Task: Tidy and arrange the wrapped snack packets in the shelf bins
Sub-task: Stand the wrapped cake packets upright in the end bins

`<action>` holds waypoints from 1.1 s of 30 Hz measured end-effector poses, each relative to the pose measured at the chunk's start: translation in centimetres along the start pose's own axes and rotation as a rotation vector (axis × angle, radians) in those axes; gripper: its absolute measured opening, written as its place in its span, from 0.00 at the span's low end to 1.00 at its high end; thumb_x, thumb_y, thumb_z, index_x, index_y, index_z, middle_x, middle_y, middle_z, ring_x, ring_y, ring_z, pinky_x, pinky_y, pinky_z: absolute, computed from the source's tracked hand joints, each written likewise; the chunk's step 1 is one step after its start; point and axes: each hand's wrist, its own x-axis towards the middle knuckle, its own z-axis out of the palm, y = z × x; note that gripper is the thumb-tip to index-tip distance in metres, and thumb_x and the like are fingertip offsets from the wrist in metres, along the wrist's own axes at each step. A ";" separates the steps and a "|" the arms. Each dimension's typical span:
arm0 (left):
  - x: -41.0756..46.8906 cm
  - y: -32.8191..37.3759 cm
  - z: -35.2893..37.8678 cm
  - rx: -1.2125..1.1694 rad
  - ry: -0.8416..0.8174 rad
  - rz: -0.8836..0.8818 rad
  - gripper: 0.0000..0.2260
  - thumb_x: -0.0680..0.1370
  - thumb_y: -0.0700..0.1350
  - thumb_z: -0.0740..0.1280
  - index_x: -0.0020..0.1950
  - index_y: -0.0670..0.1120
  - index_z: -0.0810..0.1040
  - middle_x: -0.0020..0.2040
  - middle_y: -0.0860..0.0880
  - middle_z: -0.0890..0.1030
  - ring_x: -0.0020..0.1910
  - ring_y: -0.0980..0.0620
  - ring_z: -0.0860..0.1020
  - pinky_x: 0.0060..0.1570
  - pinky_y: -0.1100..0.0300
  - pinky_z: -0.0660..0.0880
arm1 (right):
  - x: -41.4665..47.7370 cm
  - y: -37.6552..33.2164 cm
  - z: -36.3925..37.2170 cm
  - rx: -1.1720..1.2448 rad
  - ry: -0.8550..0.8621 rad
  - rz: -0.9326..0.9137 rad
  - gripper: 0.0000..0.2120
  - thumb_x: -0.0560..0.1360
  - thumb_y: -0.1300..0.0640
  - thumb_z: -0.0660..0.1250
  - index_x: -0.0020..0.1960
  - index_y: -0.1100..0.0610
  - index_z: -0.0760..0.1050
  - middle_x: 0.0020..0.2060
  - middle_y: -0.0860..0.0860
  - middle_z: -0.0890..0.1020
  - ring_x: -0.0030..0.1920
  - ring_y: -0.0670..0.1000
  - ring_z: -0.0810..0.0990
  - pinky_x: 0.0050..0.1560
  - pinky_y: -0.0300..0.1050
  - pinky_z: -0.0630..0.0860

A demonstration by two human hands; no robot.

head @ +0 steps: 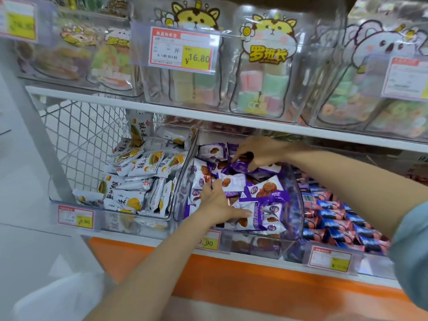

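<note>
A clear plastic bin (297, 205) in the middle of the lower shelf holds several purple-and-white snack packets (266, 188). My left hand (217, 202) lies on the packets at the bin's front left, fingers spread flat, thumb stretched to the right. My right hand (257, 152) reaches in from the right at the back of the bin, and its fingers pinch a purple packet (240, 166). The bin to the left holds white packets with a burger picture (139, 172).
A bin of blue and pink packets (335, 218) stands to the right. The upper shelf (162, 107) hangs low over the bins and carries clear bags of sweets (261, 72). Price tags (75, 216) line the shelf front. A wire mesh panel (81, 135) closes the left side.
</note>
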 end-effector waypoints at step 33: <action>0.0 1.7 0.1 -0.019 0.040 -0.074 0.47 0.69 0.55 0.74 0.75 0.45 0.45 0.75 0.40 0.44 0.75 0.40 0.44 0.72 0.49 0.53 | 1.2 -0.4 2.2 -0.029 0.038 0.202 0.28 0.72 0.41 0.67 0.70 0.42 0.66 0.65 0.52 0.72 0.65 0.56 0.69 0.62 0.49 0.69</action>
